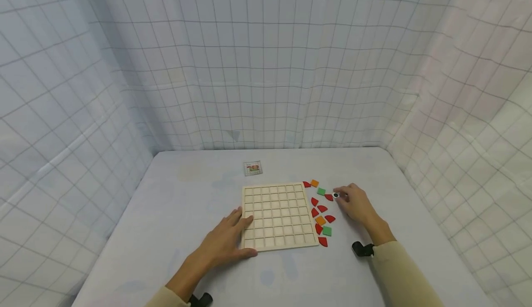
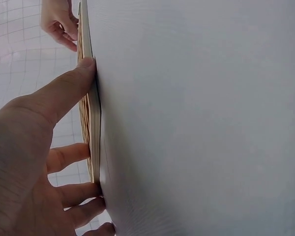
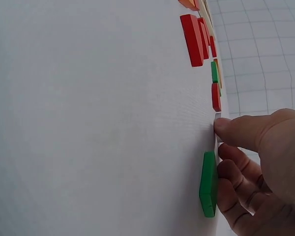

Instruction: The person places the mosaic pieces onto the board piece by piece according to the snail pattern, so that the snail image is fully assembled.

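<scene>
A square wooden grid board (image 1: 278,214) with shallow compartments lies on the table. My left hand (image 1: 226,237) is spread at its near left corner. The thumb (image 2: 71,86) touches the near edge, one finger reaches over the rim, and the others lie along the left side. To the right of the board, my right hand (image 1: 355,203) pinches a small white tile with a black ring (image 1: 335,195) between thumb and forefinger, low at the tabletop. Beside its curled lower fingers is a green square tile (image 3: 208,184), hidden under the hand in the head view.
Red quarter-round tiles (image 1: 330,218), orange squares (image 1: 320,220) and green squares (image 1: 327,231) lie scattered along the board's right side. A small picture card (image 1: 253,168) with a grid lies beyond the board. Grid-patterned curtains (image 1: 266,67) surround the table's back and sides.
</scene>
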Demonstrator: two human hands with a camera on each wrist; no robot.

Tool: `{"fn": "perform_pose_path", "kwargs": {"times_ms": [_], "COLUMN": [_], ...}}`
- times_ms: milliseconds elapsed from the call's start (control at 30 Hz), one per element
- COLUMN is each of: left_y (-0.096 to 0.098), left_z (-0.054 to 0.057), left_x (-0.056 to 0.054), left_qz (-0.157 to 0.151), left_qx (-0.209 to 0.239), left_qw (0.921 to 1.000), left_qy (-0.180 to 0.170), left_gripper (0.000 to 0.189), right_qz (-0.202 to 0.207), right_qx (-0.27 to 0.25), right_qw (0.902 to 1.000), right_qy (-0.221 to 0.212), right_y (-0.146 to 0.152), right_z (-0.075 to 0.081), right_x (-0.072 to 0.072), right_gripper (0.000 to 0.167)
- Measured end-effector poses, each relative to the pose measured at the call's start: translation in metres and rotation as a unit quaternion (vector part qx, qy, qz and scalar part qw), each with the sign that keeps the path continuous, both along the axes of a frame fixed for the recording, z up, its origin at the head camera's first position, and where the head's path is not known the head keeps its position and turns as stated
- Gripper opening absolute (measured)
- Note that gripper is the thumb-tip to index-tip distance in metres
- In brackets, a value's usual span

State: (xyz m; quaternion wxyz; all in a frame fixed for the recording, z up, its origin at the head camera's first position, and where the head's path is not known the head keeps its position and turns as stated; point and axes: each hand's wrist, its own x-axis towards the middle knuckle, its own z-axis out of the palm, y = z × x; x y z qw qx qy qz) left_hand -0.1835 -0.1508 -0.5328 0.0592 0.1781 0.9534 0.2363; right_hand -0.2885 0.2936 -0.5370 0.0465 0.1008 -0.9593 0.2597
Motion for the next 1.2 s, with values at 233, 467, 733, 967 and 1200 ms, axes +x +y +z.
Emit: {"fn": "perform_pose_path", "kwargs": {"times_ms": [233,467,733,967,1200], "left_y": [0.0,-0.001,-0.002,0.0,0.0], "left_z": [0.0,0.001,0.001,-0.001,0.002], "left_x": [-0.002,-0.002,-0.002,-0.001,-0.004], "left_qz": [-0.006,-0.008,-0.008,-0.001,-0.003], "left_qx": [0.002,0.004,0.006,0.003,0.004], "left_qw": [1.0,1.0,1.0,1.0,1.0], "left_qy": [0.003,0.001,0.001,-0.003,-0.002], "left_gripper": [0.104,0.102,0.101,0.1,0.101], "right_qz": [-0.006,-0.015,-0.032,-0.043,0.007], "right_qx": [0.002,-0.006,-0.025,-0.048,-0.061], "right_qw": [1.0,0.9998,0.9992,0.9978,0.9979], "right_qy": [0.005,-0.007,-0.005,-0.015,0.017], "right_y": [0.0,0.001,-0.009,-0.03,-0.06], "right_z": [-0.001,-0.003,0.001,0.004,0.011], "right_x": [-0.003,-0.005,-0.002,0.002,-0.002], "right_gripper": [0.028,0.026,0.026,0.032,0.027]}}
